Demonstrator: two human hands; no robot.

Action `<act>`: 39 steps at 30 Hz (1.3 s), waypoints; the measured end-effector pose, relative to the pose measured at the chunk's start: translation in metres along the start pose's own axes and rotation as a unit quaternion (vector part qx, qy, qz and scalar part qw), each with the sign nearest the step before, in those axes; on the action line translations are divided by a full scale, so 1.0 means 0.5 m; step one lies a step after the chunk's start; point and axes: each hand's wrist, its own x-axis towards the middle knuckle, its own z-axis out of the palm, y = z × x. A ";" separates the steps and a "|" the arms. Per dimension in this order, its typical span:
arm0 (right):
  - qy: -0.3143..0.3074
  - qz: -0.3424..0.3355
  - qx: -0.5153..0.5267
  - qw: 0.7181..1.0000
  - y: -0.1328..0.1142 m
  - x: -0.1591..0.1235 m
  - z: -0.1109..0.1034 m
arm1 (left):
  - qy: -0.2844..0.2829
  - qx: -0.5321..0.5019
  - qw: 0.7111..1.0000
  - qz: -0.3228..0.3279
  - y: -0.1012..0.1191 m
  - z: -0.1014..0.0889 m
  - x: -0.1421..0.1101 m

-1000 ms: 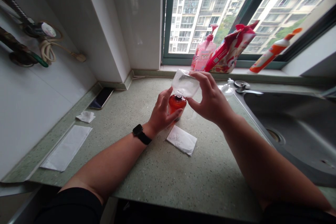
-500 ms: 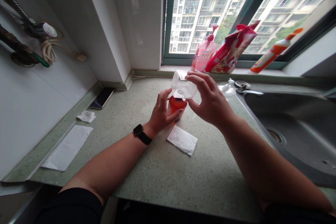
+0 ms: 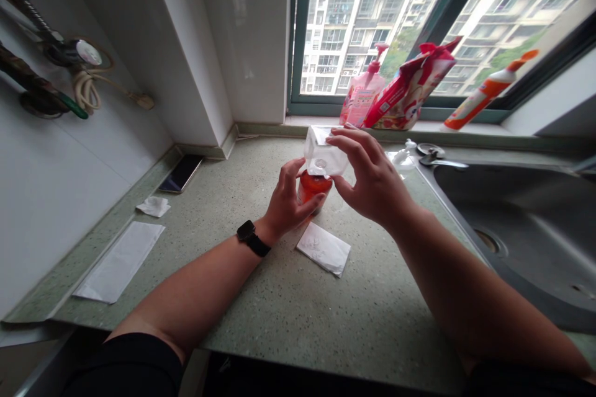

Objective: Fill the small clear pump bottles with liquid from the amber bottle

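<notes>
A red-orange bottle (image 3: 313, 186) stands on the counter with my left hand (image 3: 289, 201) closed around its side. My right hand (image 3: 375, 177) grips a clear, square-sided plastic bottle (image 3: 321, 158), its fingers curled over the far end. This clear bottle is tipped over the top of the orange one and seems to touch it; the join between them is hidden. Just in front of the orange bottle lies a folded white paper towel (image 3: 324, 249) with wrinkled, damp-looking marks. A white pump top (image 3: 408, 147) rests beyond my right hand, beside the sink.
The steel sink (image 3: 526, 223) is on the right. A phone (image 3: 181, 173), a crumpled tissue (image 3: 153, 206) and a flat white paper towel (image 3: 120, 262) lie left. On the windowsill stand a pink pump bottle (image 3: 362, 96), a red bag (image 3: 410, 87) and an orange-white bottle (image 3: 484, 96).
Both hands and both bottles stay almost in place. The round patch seen through the clear bottle's lower wall has changed slightly in shape.
</notes>
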 end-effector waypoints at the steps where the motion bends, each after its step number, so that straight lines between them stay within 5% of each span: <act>1: 0.001 0.000 0.001 1.000 0.001 0.000 0.000 | 0.000 0.000 1.000 0.000 0.000 0.000 0.000; 22: -0.007 0.019 0.000 1.000 0.002 -0.001 -0.003 | -0.008 0.004 1.000 -0.005 0.000 -0.002 0.000; 39: -0.029 0.066 -0.013 0.997 0.056 -0.011 -0.007 | -0.041 -0.006 0.998 -0.055 -0.017 -0.009 -0.005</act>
